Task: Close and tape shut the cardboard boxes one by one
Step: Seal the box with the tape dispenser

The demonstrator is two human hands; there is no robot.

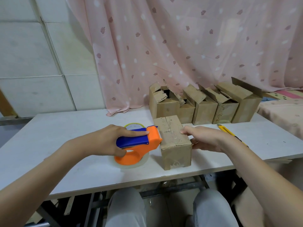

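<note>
1. The box point(173, 141) sits on the tabletop point(65, 128), near its front edge and about mid-width, flaps down and meeting in a seam on top.
2. Its long axis runs from the person toward the curtain point(180, 46), leaning slightly left at the far end; the seam follows that axis, and one short end faces the viewer.
3. The left hand point(106, 140) is wrapped round the dispenser point(141, 145), forefinger laid straight along its blue top, with the toothed orange nose touching or just beside the box's upper left edge.
4. The right hand point(206, 138) lies against the box's right side with relaxed, fairly straight fingers, fingertips at the top edge; it braces rather than grips.
5. Risk: the dispenser meets the box from the side, across the seam. Pulled that way, I judge the strip would cross the seam instead of running along it, leaving the flaps free to lift.
6. Risk: the box looks light and worn; a tug on the tape could slide or twist it if the bracing hand slackens.
7. Risk: whether any tape is already stuck to the box cannot be told; a loose end could curl back onto the roll.
8. Five more boxes point(203, 105) stand open at the back, well apart from the work; a yellow knife point(227, 131) lies behind the right wrist, where a backward sweep of the arm could knock it.
</note>
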